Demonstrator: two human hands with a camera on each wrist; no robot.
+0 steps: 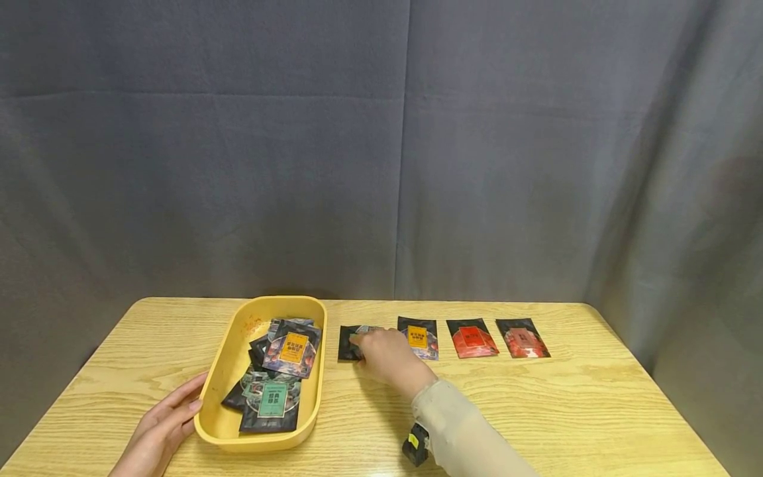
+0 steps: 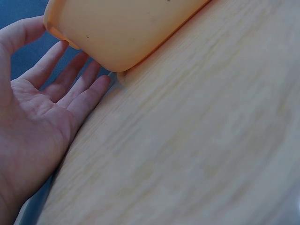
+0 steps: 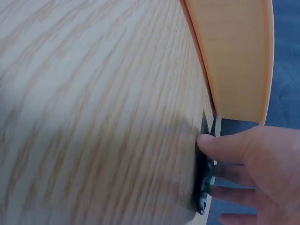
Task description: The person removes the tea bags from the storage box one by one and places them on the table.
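My left hand (image 1: 159, 427) rests at the left side of a yellow plastic tray (image 1: 205, 397); its fingers are extended and fingertips touch the tray's rim and wall. In the tray lie dark sachets, among them one with an orange label (image 1: 295, 348) and one with a green label (image 1: 271, 403). To the right of the tray, my right hand (image 1: 387, 354) holds a dark sachet (image 1: 347, 343) at the table surface, thumb on its near side. The hand covers much of that sachet. In the right wrist view the sachet (image 3: 202, 187) shows nearly edge-on under the fingers.
Further right stand three sachets in a row: one orange-labelled (image 1: 424, 339), one red-labelled (image 1: 473, 338) and one pink-labelled (image 1: 522, 338). The wooden table (image 1: 596, 397) ends at a grey curtain (image 1: 507, 165) behind. A black strap device (image 1: 415, 445) sits at my right wrist.
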